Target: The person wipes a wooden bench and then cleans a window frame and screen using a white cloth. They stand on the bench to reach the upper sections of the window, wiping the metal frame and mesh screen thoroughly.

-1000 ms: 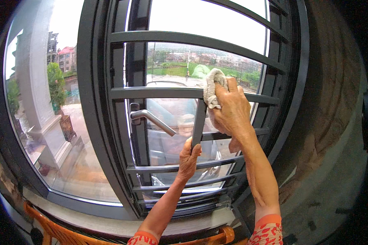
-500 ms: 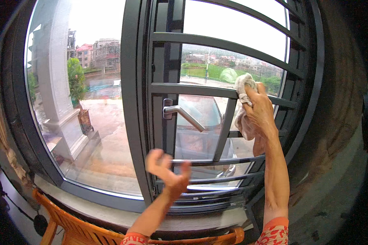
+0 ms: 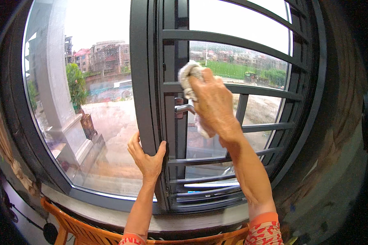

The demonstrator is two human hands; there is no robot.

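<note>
My right hand (image 3: 212,100) is closed on a crumpled whitish cloth (image 3: 190,75). It presses the cloth to a dark grey crossbar (image 3: 257,89) of the window grille, just above the metal window handle (image 3: 185,108). The hand hides the handle's outer end, and the cloth's loose tail hangs below the palm. Lower and to the left, my left hand (image 3: 148,161) grips the upright window frame post (image 3: 145,98), thumb on its right side and fingers on its left.
A large glass pane (image 3: 106,163) with water drops fills the left side. Several more bars cross the right opening. A wooden chair (image 3: 86,232) with a slatted back stands below the sill (image 3: 200,223). Outside are a pillar (image 3: 59,81), a potted shrub (image 3: 75,83) and buildings.
My right hand has swept left along the crossbar with the cloth, from its right part to above the handle. My left hand has moved left and up from mid-air and taken hold of the frame post.
</note>
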